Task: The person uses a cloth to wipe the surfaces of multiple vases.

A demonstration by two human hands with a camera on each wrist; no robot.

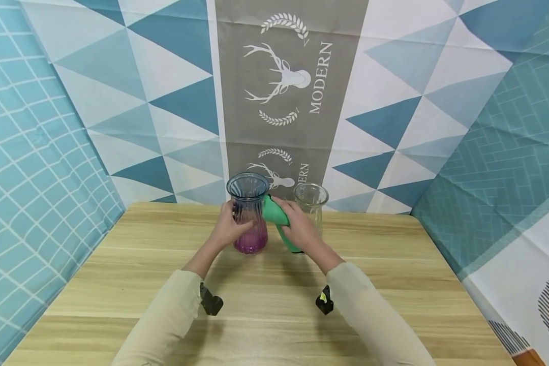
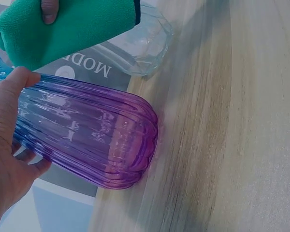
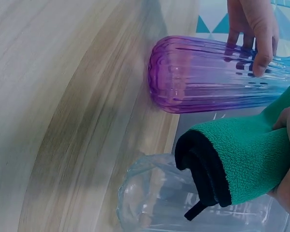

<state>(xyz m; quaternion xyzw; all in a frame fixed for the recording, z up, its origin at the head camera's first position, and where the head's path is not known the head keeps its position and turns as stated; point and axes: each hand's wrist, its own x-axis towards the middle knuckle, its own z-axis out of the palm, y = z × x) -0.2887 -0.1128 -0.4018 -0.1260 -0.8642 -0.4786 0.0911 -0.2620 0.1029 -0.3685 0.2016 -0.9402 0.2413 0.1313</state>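
A ribbed glass vase [image 1: 250,236], blue at the rim and purple at the base, stands upright near the table's back edge. My left hand [image 1: 229,226] grips it round its upper body, thumb on the near side. Bunched in my right hand [image 1: 299,226] is a green cloth [image 1: 274,212] with black edging, held close beside the vase's neck. Whether the cloth touches the glass I cannot tell. Behind the right hand stands a clear glass vase [image 1: 312,195], partly hidden by hand and cloth; its base [image 3: 135,193] shows in the right wrist view.
The wooden table [image 1: 265,315] spreads out in front of both vases. A patterned backdrop [image 1: 178,101] with triangles and deer prints rises right behind them. Blue tiled sheeting [image 1: 27,152] hangs at the left. Each wrist carries a small black camera [image 1: 210,301].
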